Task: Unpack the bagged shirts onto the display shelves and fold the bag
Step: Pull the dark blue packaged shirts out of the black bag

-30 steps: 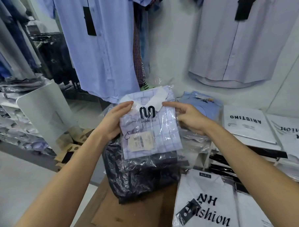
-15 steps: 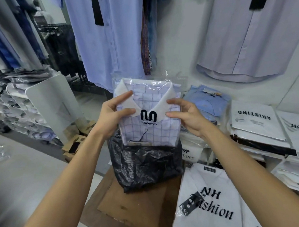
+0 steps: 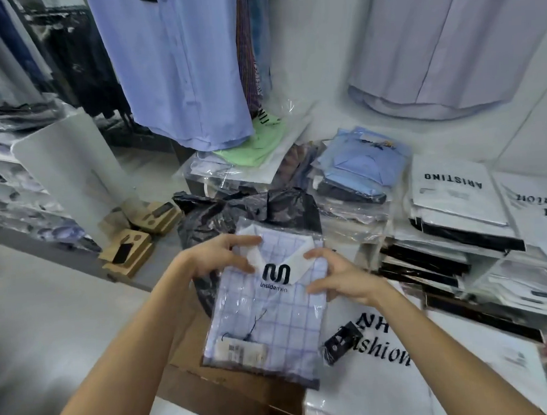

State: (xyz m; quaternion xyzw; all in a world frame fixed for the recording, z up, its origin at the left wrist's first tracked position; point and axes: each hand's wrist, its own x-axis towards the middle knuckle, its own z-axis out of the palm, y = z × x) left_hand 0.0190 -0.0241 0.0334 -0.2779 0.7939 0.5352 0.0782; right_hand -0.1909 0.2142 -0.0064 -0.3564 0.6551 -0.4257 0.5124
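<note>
A folded blue-checked shirt (image 3: 270,317) in a clear sleeve with a black logo lies tilted toward me, fully outside the black plastic bag (image 3: 235,212). The bag is slumped and crumpled just behind the shirt. My left hand (image 3: 218,256) pinches the sleeve's upper left corner by the collar. My right hand (image 3: 341,279) grips the sleeve's right edge near the collar, fingers curled. The lower end of the shirt hangs over a brown cardboard sheet (image 3: 217,385).
Stacks of bagged shirts fill the shelf top: a green one (image 3: 257,142), blue ones (image 3: 361,166), a white ARISTINO pack (image 3: 453,196), and a white NH fashion pack (image 3: 385,356) beside the shirt. Shirts hang on the wall above. Cardboard boxes (image 3: 130,251) sit on the floor at left.
The checked shirt has come all the way out of the black bag and moved down toward me. The bag has sunk behind it. Both hands stayed at the collar.
</note>
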